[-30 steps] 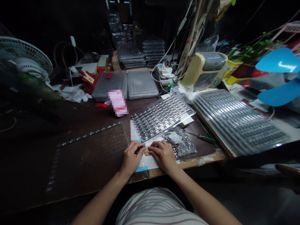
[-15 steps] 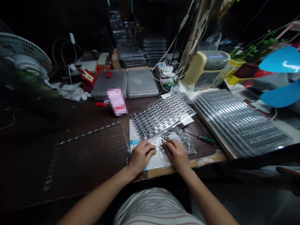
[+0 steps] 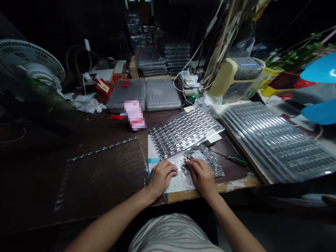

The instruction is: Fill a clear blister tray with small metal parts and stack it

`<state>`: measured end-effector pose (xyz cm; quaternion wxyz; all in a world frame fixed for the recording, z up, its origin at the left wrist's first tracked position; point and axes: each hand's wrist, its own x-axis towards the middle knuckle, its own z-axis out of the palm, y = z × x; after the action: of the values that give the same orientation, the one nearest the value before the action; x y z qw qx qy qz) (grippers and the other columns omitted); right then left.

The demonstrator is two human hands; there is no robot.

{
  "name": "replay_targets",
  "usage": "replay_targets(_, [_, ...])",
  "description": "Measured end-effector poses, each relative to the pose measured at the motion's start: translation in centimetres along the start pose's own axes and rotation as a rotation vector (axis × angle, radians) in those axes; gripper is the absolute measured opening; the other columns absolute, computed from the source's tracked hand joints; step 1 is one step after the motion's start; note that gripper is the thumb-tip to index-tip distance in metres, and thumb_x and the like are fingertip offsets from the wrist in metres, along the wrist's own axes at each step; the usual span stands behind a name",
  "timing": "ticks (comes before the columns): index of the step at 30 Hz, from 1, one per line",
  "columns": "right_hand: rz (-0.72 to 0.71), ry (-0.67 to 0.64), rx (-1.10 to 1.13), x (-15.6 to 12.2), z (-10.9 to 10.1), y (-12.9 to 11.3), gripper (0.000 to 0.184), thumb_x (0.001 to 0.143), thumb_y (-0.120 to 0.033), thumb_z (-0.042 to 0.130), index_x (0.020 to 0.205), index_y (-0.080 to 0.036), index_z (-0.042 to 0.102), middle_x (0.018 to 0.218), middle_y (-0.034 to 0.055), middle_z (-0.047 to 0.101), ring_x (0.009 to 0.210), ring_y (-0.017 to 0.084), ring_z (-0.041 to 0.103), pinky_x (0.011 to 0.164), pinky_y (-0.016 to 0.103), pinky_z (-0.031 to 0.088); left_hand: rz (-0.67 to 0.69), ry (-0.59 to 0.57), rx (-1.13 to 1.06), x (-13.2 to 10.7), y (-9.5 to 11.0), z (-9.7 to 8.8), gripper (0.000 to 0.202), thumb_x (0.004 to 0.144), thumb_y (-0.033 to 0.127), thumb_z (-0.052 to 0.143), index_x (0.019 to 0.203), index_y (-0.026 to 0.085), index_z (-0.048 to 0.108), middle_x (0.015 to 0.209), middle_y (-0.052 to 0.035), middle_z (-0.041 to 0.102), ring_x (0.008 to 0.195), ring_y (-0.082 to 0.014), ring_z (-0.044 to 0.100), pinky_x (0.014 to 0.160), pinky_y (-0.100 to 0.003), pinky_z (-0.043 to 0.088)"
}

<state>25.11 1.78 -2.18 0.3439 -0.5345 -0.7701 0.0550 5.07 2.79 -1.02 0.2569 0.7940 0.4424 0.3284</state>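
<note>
My left hand point(image 3: 162, 176) rests curled on a white sheet point(image 3: 176, 180) at the table's near edge, its fingers closed; what they hold is hidden. My right hand point(image 3: 201, 174) lies beside it, fingertips pinched among small metal parts in a clear plastic bag point(image 3: 207, 161). Just beyond both hands a clear tray of shiny metal parts point(image 3: 186, 131) lies tilted on the table.
A big stack of filled trays point(image 3: 273, 140) sits at the right, with a green-handled screwdriver point(image 3: 231, 157) before it. A thin metal strip point(image 3: 102, 149) lies on the left. Behind are grey lidded trays point(image 3: 144, 93), a beige machine point(image 3: 236, 78), a white fan point(image 3: 34, 70) and cables.
Both hands have shifted to the right, from the white sheet's left part towards the bag of parts. My right hand's fingertips now reach into the bag.
</note>
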Motion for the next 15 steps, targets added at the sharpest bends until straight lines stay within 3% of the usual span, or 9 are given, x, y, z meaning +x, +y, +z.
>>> replay_targets(5, [-0.038,0.047,-0.039,0.0,-0.3,-0.3,0.023,0.093,-0.022,0.046,0.105,-0.022,0.065,0.092,0.0061,0.067,0.087,0.018,0.059,0.079,0.032,0.045,-0.013,-0.017,-0.04,0.1,0.6,0.2,0.008,0.081,0.015,0.063,0.084,0.022,0.068,0.082,-0.0029,0.067,0.082,-0.0178,0.06,0.075,-0.031,0.049])
replay_targets(8, [-0.074,0.042,-0.036,0.3,-0.1,-1.4,0.019,0.093,-0.025,0.049,0.098,-0.022,0.067,0.089,0.0048,0.069,0.084,0.017,0.061,0.074,0.03,0.043,-0.028,0.082,-0.058,0.6,0.1,-1.3,0.01,0.082,0.016,0.062,0.087,0.023,0.068,0.084,-0.0025,0.067,0.083,-0.0166,0.061,0.076,-0.03,0.05])
replay_targets(11, [-0.067,-0.002,0.009,0.7,0.8,-2.9,0.018,0.091,-0.029,0.052,0.088,-0.021,0.068,0.082,0.0033,0.07,0.076,0.015,0.062,0.068,0.028,0.041,-0.141,0.249,0.106,1.4,-2.7,-6.0,0.013,0.084,0.021,0.06,0.094,0.024,0.068,0.09,-0.0026,0.068,0.085,-0.0168,0.061,0.077,-0.03,0.05])
replay_targets(15, [-0.04,-0.058,0.055,1.1,2.3,-4.1,0.016,0.089,-0.031,0.056,0.082,-0.023,0.068,0.085,0.0017,0.071,0.079,0.016,0.063,0.07,0.029,0.04,-0.26,0.379,0.337,0.7,-9.0,-13.5,0.013,0.083,0.029,0.059,0.084,0.022,0.07,0.087,-0.0049,0.066,0.086,-0.0226,0.057,0.083,-0.038,0.044])
